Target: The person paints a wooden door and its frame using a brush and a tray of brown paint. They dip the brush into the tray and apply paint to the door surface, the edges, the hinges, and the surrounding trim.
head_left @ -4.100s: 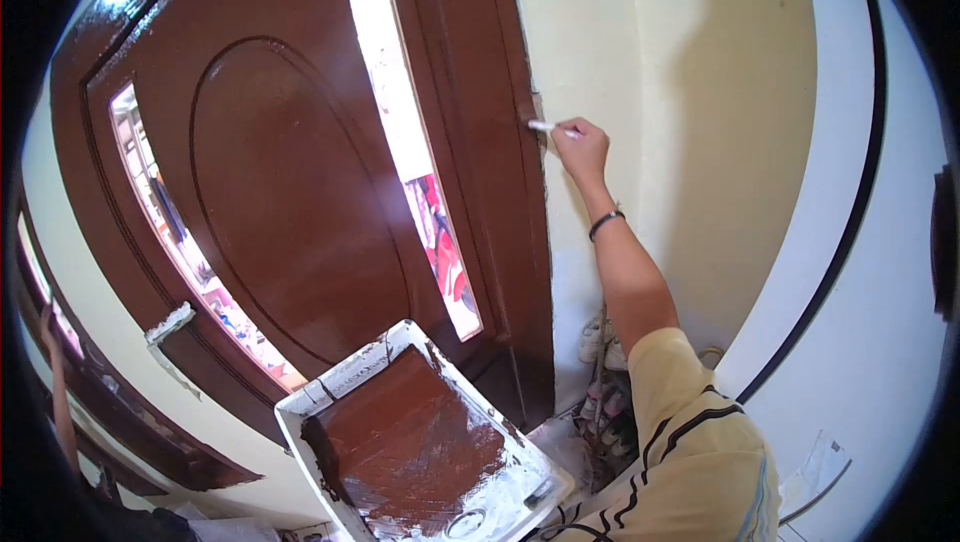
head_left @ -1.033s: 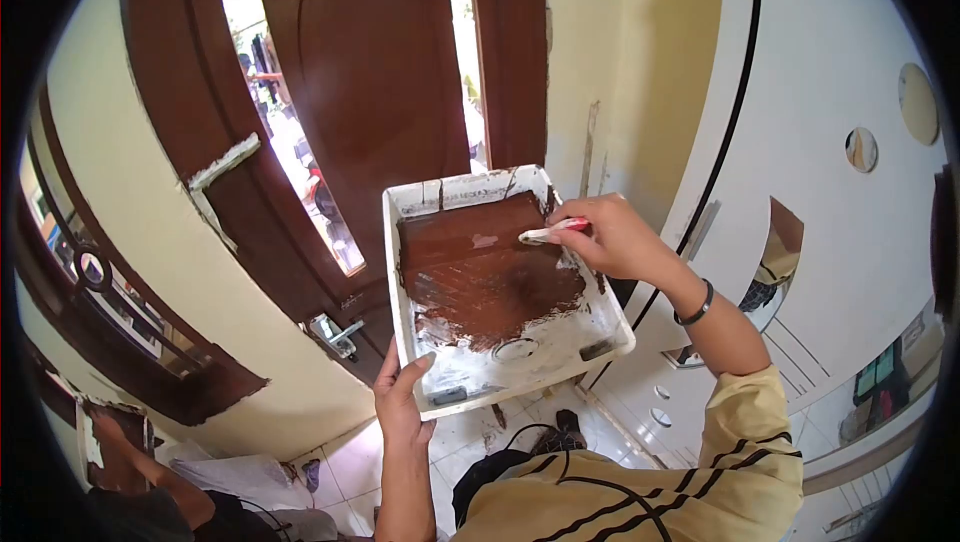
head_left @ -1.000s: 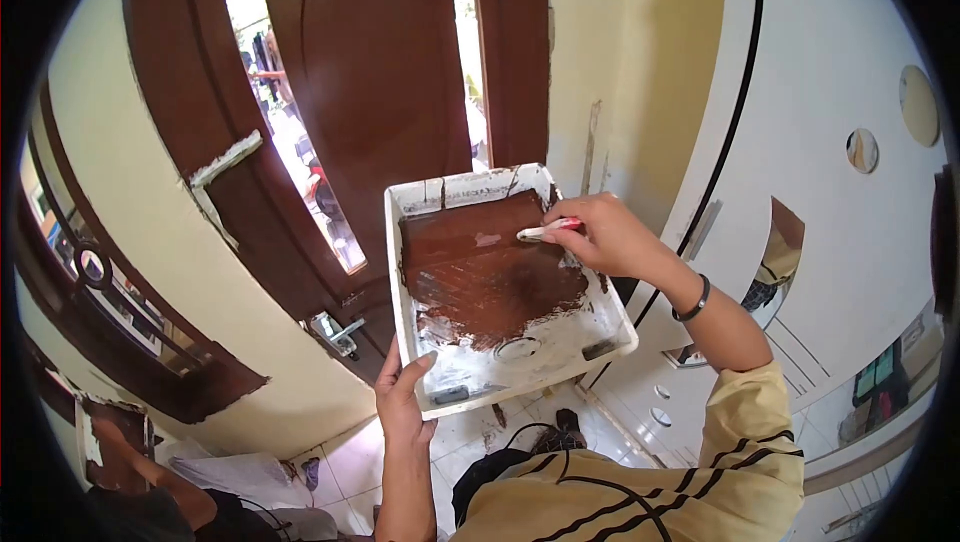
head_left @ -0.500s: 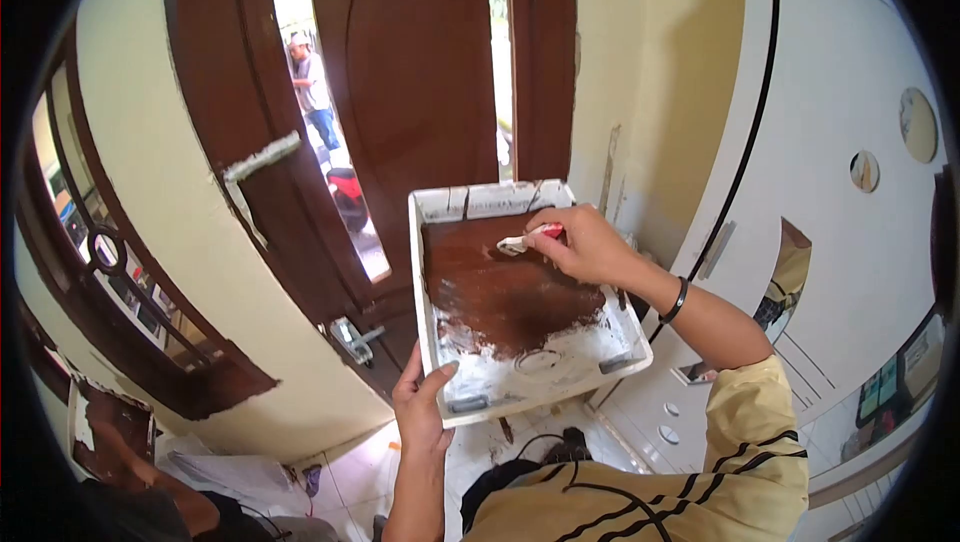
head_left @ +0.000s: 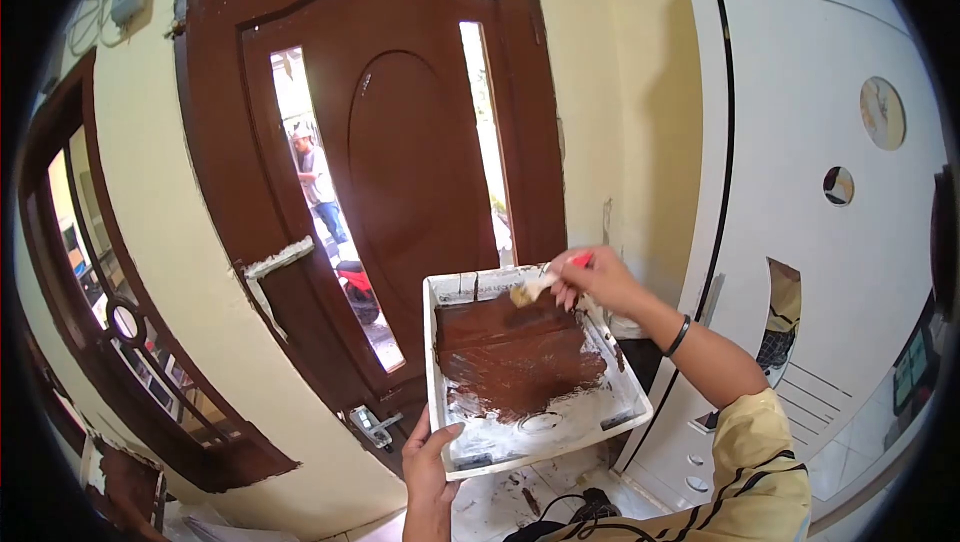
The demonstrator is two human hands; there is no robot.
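Observation:
My left hand (head_left: 432, 450) grips the near left corner of a white paint tray (head_left: 628, 394) coated with brown paint, holding it up in front of me. Above the tray's far edge, my right hand (head_left: 596, 280) pinches a small paintbrush (head_left: 534, 289) with a red and white handle. The bristles point left and hover just over the brown paint near the tray's far rim. A black band circles my right wrist. Behind the tray stands the brown door (head_left: 400, 172) with two narrow glass panes.
A white wardrobe (head_left: 820, 202) with round cut-outs fills the right side. Cream wall (head_left: 610, 82) lies between door and wardrobe. A brown-framed window (head_left: 90, 272) sits at the left. Through the door's glass a person and a red scooter show outside. Masking tape covers the door handle (head_left: 278, 260).
My view has tilted upward, so more of the door's top shows. My right hand lifted the brush from the middle of the tray toward its far rim. The left hand still holds the tray.

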